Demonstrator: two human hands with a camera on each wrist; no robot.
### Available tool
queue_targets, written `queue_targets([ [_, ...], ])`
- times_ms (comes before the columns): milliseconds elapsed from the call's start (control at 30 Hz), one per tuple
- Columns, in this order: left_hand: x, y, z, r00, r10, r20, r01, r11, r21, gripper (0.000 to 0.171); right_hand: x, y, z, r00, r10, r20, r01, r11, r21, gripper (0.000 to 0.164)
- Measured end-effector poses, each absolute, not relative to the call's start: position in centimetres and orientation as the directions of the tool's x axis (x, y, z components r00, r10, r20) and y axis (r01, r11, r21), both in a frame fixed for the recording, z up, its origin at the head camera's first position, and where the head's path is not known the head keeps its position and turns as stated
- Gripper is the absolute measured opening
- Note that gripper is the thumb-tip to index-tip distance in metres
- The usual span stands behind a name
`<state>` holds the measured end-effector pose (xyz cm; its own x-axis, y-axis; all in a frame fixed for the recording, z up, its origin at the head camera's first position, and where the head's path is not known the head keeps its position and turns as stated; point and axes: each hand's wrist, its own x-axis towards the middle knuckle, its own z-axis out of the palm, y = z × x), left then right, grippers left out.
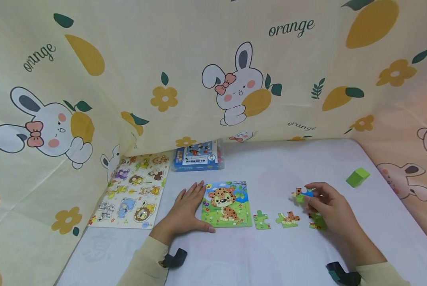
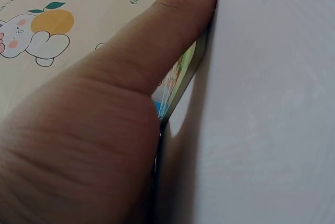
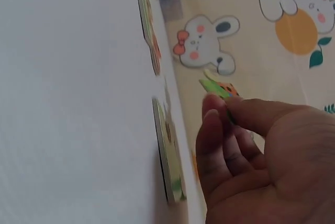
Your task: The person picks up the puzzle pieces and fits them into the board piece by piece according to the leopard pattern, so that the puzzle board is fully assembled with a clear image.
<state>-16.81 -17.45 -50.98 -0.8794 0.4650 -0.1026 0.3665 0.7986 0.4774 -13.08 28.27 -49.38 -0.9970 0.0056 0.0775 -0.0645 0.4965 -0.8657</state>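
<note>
In the right hand (image 1: pixel 329 204), we have the grip nearly closed: thumb and index finger pinch a small jigsaw piece printed green, blue and spotted orange (image 1: pixel 299 196). We hold this piece by its edge above the desk (image 1: pixel 217 258), presumably to leave most of its printed face readable.

Beneath and just beside the right hand lies a green-and-orange jigsaw piece (image 1: pixel 317 222), partly hidden. To its left, we find a green piece with spotted orange print (image 1: pixel 288 219) and a mostly green piece with tabs (image 1: pixel 261 220). All lie separately in a row, probably so that each can be pinched singly.

Left of the row lies a square, brightly coloured leopard picture board (image 1: pixel 227 204). Our left hand (image 1: pixel 185 212) has its fingers extended and grasps nothing; fingertips and thumb bracket the board's left side, likely steadying it.

Farther out, we note a pale sheet of cartoon animals (image 1: pixel 135 194) at left, a blue box with a transparent edge (image 1: pixel 195 157) behind, and a bright green block (image 1: pixel 358 177) at far right.
</note>
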Motion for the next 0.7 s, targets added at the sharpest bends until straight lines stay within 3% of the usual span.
queue_targets([
  [300,-16.8,-17.5,-51.1,-0.88,0.464,-0.1,0.369,0.8,0.473,0.146,-13.1,26.6,-49.4,-0.998,-0.061,0.017,-0.039,0.385,-0.922,0.053],
  [700,-16.9,-17.5,-51.2,-0.879,0.466,-0.097,0.371,0.799,0.473,0.147,-12.7,23.8,-49.2,-0.995,-0.096,0.007,-0.04,0.344,-0.938,0.042],
])
